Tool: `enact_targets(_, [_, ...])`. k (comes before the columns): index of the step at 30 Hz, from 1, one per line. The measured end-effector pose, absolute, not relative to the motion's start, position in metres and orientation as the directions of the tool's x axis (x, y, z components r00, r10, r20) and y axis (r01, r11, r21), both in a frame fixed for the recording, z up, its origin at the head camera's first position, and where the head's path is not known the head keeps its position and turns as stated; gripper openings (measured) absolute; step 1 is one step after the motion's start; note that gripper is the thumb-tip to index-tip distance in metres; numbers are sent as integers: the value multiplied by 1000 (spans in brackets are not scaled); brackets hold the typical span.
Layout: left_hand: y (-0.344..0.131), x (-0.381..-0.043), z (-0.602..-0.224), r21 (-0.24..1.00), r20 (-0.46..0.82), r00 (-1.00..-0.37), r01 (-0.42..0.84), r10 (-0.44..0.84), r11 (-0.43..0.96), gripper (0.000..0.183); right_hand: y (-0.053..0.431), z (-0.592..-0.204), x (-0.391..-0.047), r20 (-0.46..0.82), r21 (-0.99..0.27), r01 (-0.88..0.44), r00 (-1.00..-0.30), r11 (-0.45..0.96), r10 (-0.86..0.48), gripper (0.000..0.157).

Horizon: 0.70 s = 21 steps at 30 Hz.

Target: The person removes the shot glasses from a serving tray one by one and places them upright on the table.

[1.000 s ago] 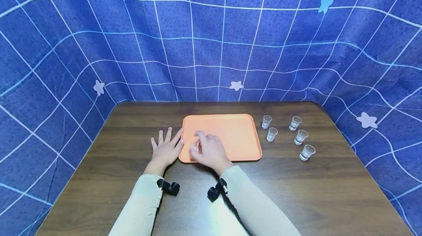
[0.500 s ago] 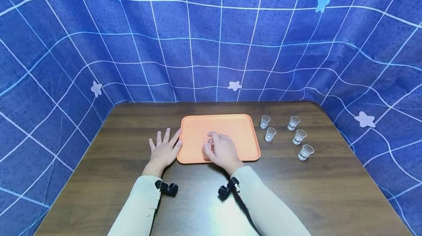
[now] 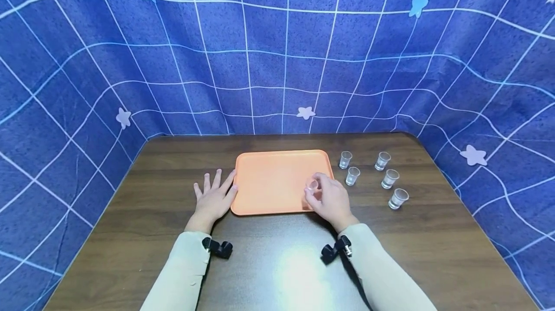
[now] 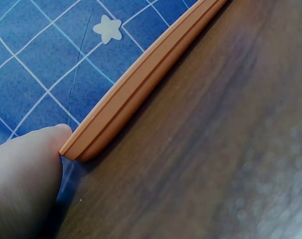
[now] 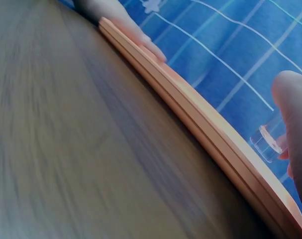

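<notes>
An orange rectangular tray (image 3: 270,181) lies on the wooden table. Fingers spread, my left hand (image 3: 211,204) touches the tray's left edge; its thumb (image 4: 31,169) meets the tray corner in the left wrist view. Over the right end of the tray, my right hand (image 3: 333,201) pinches a small clear shot glass (image 3: 312,184) between thumb and fingers. In the right wrist view that shot glass (image 5: 266,143) appears raised above the tray rim, and part of it is hidden by the hand.
Right of the tray stand several more clear shot glasses, the nearest being one glass (image 3: 352,176) close to the tray's edge. A blue curtain (image 3: 277,70) with grid lines and stars hangs behind the table (image 3: 433,243).
My right hand has carried the shot glass from the tray's left side across to its right end. The left hand has stayed at the tray's left edge.
</notes>
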<state>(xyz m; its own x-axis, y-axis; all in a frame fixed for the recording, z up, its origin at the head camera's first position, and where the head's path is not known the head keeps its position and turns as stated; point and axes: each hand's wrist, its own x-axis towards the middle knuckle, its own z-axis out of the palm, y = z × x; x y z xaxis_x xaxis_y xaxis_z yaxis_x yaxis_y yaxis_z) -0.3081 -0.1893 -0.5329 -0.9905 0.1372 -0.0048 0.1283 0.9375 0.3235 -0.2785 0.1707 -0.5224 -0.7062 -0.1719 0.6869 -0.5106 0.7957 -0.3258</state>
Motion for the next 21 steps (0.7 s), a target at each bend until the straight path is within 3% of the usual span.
enact_targets(14, [-191,-308,-531,337,-4,-990,130,139,933,62,238,-529,-263,706,-337,-371,-707,866,-28,41])
enact_targets(21, [-193,-309,-534,328,-13,-990,126,137,936,63,256,-530,-259,633,-375,-260,-773,890,41,42])
